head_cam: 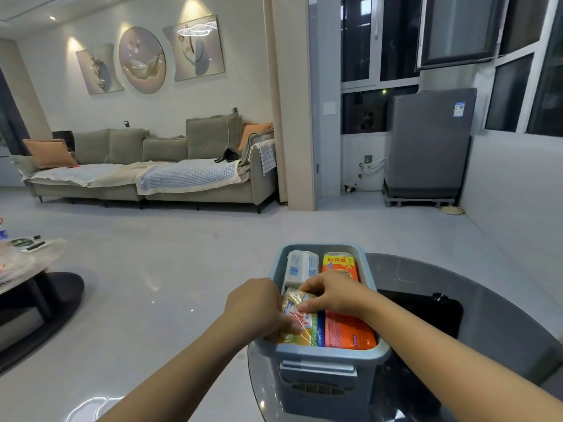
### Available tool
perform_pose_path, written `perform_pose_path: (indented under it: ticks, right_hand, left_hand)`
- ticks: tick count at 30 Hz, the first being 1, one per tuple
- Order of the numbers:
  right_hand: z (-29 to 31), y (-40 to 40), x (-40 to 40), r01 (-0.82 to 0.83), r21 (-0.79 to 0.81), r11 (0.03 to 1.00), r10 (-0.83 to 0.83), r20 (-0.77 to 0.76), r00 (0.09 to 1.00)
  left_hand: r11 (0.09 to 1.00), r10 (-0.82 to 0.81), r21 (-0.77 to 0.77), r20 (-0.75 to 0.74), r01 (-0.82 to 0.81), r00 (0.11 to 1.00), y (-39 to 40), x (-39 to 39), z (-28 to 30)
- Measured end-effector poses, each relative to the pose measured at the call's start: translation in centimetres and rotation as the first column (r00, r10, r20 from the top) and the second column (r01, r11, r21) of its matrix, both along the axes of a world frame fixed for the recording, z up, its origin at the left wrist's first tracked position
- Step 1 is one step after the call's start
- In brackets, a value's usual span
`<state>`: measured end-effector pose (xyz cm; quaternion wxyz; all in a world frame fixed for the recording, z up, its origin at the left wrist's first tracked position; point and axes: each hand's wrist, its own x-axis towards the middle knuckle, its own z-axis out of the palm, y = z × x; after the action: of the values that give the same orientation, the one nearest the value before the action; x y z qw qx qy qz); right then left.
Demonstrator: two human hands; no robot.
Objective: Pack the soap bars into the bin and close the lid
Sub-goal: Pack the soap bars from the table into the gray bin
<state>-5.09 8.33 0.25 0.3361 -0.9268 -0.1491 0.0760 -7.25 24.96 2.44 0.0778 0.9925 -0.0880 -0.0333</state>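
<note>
Both hands, left and right, pinch the yellow soap bar at the lower centre, inside the bin; I should press it flat beside the orange bar.

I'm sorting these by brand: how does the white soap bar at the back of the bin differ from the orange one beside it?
The white wrapped soap bar carries small blue print; the orange wrapped soap bar has a yellow band with red lettering. The white one lies in the far left of the blue plastic bin, the orange one in the far right. The right hand overlaps the near ends of both. Both are packaged bars lying lengthwise.
</note>
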Motion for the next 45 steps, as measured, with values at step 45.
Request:
perform_pose_path:
  ticks: [45]
  right_hand:
    - [-4.2,-9.6,-7.3,0.736,0.666,0.117,-0.863,-0.299,0.408]
  left_hand:
    - [0.408,-0.417,-0.911,-0.246,-0.062,0.875,-11.0,6.6,-3.2]
